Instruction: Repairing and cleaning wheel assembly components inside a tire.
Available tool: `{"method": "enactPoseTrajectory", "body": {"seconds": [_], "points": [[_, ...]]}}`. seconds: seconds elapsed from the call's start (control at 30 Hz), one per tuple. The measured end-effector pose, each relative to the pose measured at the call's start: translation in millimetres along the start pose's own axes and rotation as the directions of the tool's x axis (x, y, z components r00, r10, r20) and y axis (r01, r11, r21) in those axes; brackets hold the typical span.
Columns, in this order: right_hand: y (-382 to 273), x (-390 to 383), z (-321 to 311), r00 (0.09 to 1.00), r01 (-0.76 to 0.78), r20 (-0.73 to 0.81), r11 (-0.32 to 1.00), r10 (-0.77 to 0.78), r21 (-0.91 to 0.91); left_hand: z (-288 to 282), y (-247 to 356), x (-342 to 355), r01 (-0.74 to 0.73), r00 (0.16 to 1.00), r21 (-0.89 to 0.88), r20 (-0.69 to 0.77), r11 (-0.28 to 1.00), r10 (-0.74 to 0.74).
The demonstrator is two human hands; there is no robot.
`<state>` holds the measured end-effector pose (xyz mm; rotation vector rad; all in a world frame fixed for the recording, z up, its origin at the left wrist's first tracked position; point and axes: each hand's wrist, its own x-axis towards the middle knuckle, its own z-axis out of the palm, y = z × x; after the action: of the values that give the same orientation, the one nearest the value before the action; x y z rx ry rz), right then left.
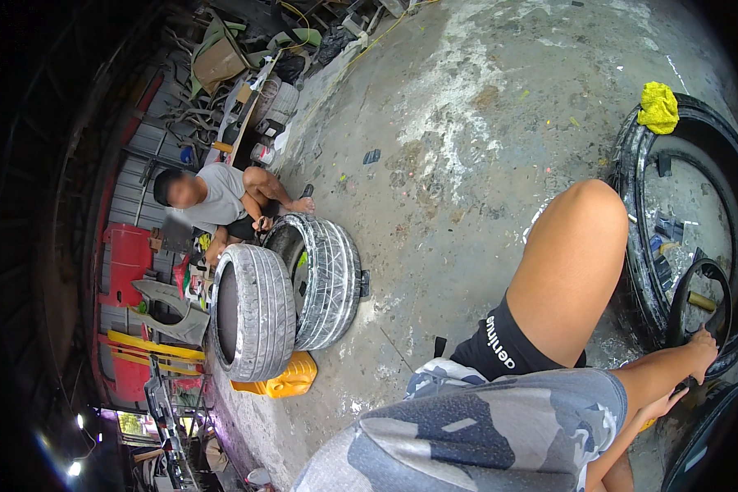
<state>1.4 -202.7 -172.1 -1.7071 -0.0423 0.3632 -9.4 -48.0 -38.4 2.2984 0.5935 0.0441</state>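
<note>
At the lower right my left hand (700, 354) is closed at the lower end of a curled black rubber strip (722, 289). Just below it is my right hand (661, 405), partly hidden, with its fingers bent by a small yellow thing (648, 425) that I cannot make out. Both hands are beside a big black tire (631, 221) lying on its side on the floor. Inside the strip's loop shows an olive-yellow cylinder (701, 302). Dark scraps (669, 227) lie within the tire's ring.
A crumpled yellow cloth (658, 108) rests on the tire's rim. Another dark round edge (701, 447) shows below my hands. Across the floor, a person (221, 193) squats behind two upright tires (262, 307), near a yellow plastic container (291, 377). Car panels (172, 312) and clutter line the wall.
</note>
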Motion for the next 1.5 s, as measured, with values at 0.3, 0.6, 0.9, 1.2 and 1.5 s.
{"method": "enactPoseTrajectory", "body": {"seconds": [0.3,0.6,0.9,1.2,1.5], "points": [[25,12,-9,0.999,0.018,0.047,1.000,-0.019,0.018,4,2,-10,-0.001,1.000,0.005,-0.002,1.000,0.001],[43,36,-6,0.992,0.057,0.107,0.997,-0.062,0.049,-7,4,-13,-0.008,0.999,0.018,-0.031,1.000,0.009],[68,50,-5,0.980,0.072,0.180,0.995,-0.083,0.070,-13,0,-21,0.012,0.999,0.024,-0.050,1.000,-0.011],[92,61,-11,0.967,0.083,0.233,0.992,-0.102,0.093,-16,-2,-26,0.018,0.998,0.030,-0.056,0.999,-0.016],[110,71,-14,0.951,0.099,0.278,0.986,-0.133,0.131,-14,-3,-17,0.013,0.998,0.049,-0.066,0.999,-0.009]]}}
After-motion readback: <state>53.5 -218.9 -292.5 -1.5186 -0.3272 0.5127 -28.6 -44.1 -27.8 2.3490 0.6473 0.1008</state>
